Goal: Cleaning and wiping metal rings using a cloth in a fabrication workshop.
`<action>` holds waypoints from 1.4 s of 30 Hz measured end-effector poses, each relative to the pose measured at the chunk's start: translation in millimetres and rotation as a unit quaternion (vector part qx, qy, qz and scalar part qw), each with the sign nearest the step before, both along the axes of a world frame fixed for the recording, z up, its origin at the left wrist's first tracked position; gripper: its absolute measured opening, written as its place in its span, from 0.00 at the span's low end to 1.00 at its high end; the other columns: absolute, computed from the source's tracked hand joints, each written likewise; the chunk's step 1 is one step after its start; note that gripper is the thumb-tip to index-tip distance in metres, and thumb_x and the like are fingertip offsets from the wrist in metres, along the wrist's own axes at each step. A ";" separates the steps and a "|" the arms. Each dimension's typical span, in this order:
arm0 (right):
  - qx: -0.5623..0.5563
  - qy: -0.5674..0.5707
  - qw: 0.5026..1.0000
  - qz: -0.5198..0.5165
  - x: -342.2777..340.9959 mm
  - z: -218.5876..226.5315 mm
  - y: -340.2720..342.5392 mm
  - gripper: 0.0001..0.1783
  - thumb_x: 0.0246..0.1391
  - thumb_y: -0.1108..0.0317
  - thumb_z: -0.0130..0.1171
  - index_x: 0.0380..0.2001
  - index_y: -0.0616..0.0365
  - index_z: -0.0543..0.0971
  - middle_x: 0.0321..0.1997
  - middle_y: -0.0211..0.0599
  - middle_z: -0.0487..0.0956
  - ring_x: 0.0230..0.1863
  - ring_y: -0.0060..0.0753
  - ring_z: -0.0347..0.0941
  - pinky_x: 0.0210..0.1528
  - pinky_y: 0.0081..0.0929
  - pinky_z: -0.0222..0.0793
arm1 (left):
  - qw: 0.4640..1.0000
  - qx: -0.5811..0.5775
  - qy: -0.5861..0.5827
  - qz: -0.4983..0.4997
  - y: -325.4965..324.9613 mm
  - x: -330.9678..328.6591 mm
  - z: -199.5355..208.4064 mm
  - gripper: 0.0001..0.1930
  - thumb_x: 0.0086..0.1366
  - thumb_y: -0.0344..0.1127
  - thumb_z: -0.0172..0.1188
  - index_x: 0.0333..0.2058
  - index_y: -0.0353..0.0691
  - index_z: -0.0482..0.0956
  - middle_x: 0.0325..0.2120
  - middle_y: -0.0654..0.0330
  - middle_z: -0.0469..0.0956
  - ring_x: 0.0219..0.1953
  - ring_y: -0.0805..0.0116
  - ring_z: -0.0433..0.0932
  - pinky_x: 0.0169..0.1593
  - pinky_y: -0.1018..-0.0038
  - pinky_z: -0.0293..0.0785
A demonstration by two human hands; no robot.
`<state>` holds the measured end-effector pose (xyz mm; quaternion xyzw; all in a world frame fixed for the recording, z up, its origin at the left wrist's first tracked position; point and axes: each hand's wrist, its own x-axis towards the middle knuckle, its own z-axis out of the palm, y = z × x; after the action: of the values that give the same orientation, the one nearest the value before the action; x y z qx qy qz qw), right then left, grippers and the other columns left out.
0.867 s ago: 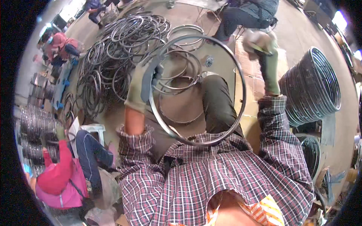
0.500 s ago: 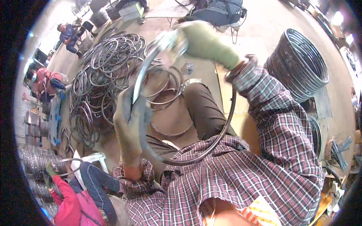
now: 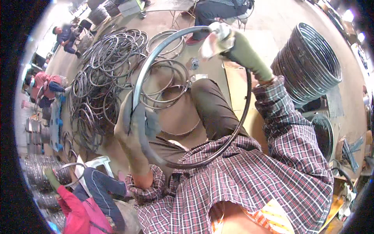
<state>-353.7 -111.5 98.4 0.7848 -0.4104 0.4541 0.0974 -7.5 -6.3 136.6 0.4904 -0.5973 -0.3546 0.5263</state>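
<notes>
Raised higher, thin dark metal rim (image 3: 244,117) stays clutched in left grip (image 3: 134,124) and right grip (image 3: 220,39).

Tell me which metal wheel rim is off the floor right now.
The dark metal rim gripped by both gloved hands, left hand and right hand; others lie piled or stacked.

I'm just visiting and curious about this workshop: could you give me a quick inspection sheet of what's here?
Surface: concrete floor.
Job's things: large metal rim, held upright over the person's lap.
Clutter: loose rims heaped on the floor; neat rim stack at right.
Grippers: left hand, gloved, grips the rim's left side; right hand, gloved, presses a cloth to its top.
Cables: nothing seen.
Surroundings: co-worker in pink holding a rim; other people seated farther off.
</notes>
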 end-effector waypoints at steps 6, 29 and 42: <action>0.494 -0.601 0.624 0.076 -16.6 -128.8 59.4 0.22 0.60 0.44 0.48 0.31 0.54 0.72 0.18 0.24 0.69 0.14 0.22 0.63 0.12 0.21 0.54 | 0.995 0.018 0.083 0.047 23.8 20.9 -22.6 0.19 0.68 0.37 0.52 0.54 0.35 0.70 0.17 0.67 0.70 0.13 0.83 0.62 0.15 0.85 0.54; 0.060 0.072 0.991 0.093 60.4 136.7 20.5 0.27 0.36 0.58 0.67 0.40 0.63 0.77 0.35 0.41 0.79 0.34 0.32 0.76 0.44 0.27 0.71 | 0.968 -0.189 -0.167 -0.023 -34.1 -9.1 51.3 0.19 0.64 0.41 0.53 0.51 0.38 0.70 0.40 0.49 0.75 0.40 0.51 0.77 0.44 0.62 0.71; -0.082 -0.277 0.957 0.000 -2.4 19.2 -60.7 0.25 0.47 0.72 0.60 0.49 0.67 0.68 0.50 0.44 0.69 0.49 0.31 0.68 0.51 0.26 0.68 | 0.912 -0.285 -0.293 0.044 -74.0 -42.9 72.3 0.11 0.66 0.38 0.54 0.41 0.38 0.74 0.30 0.45 0.77 0.35 0.43 0.77 0.33 0.60 0.72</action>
<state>-356.2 -172.2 117.6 0.6178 -0.3828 0.6855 0.0440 -50.4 -80.3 208.9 0.4273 -0.7782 0.0137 0.4600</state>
